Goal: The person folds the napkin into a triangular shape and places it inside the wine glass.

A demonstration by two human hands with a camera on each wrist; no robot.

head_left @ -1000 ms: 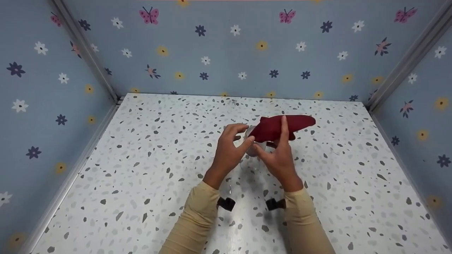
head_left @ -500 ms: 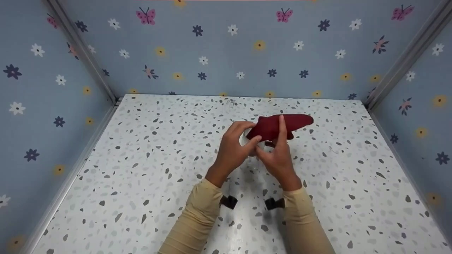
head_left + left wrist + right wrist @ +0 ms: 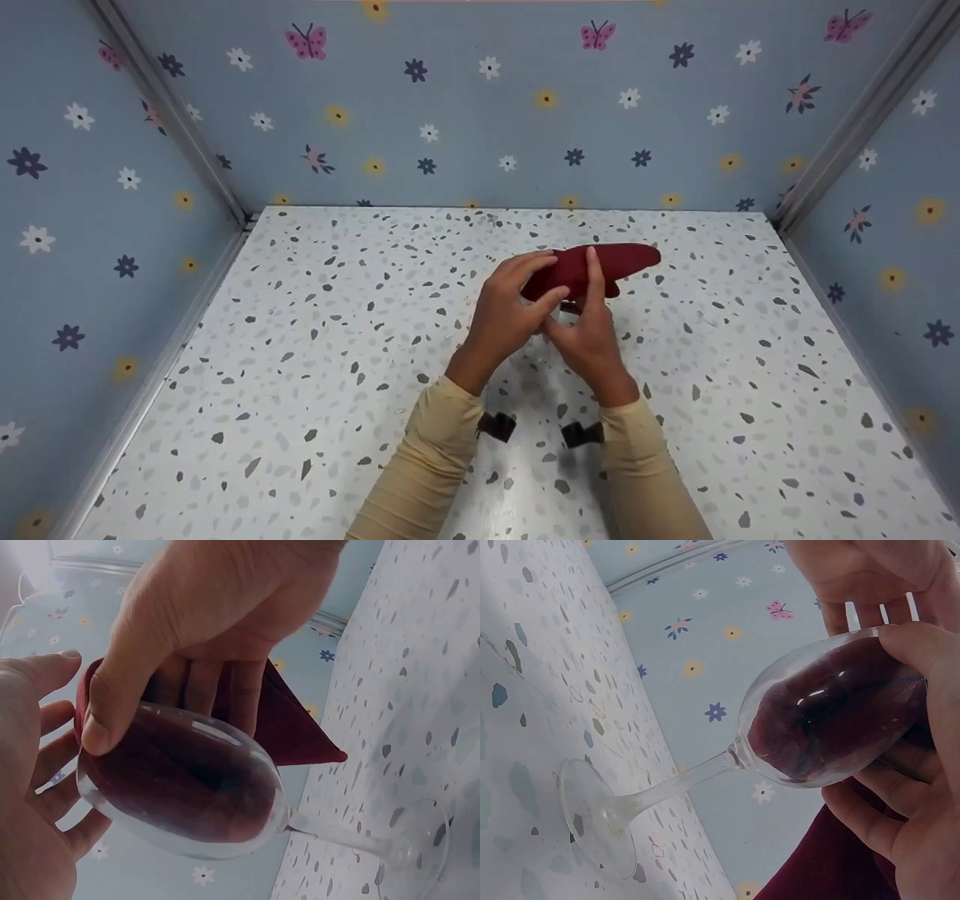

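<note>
A clear stemmed wine glass point(image 3: 259, 829) has a dark red cloth point(image 3: 626, 260) stuffed down into its bowl, with the loose end hanging outside. In the right wrist view its round foot point(image 3: 592, 821) is right at the speckled tabletop. My right hand point(image 3: 594, 341) grips the bowl near the rim, thumb on one side and fingers on the other, with the cloth against it. My left hand point(image 3: 508, 311) is at the opposite side of the rim, its fingers relaxed and spread around the mouth. From the head, both hands and the cloth hide most of the glass.
The white speckled table point(image 3: 300, 360) runs back to a blue flowered wall point(image 3: 465, 97), with side panels left and right. Black wrist camera mounts point(image 3: 499, 426) stick out inward from the tan sleeves point(image 3: 420, 465).
My left hand has moved right, closer over the glass rim and the cloth. My right hand keeps its grip. The head view has shifted slightly.
</note>
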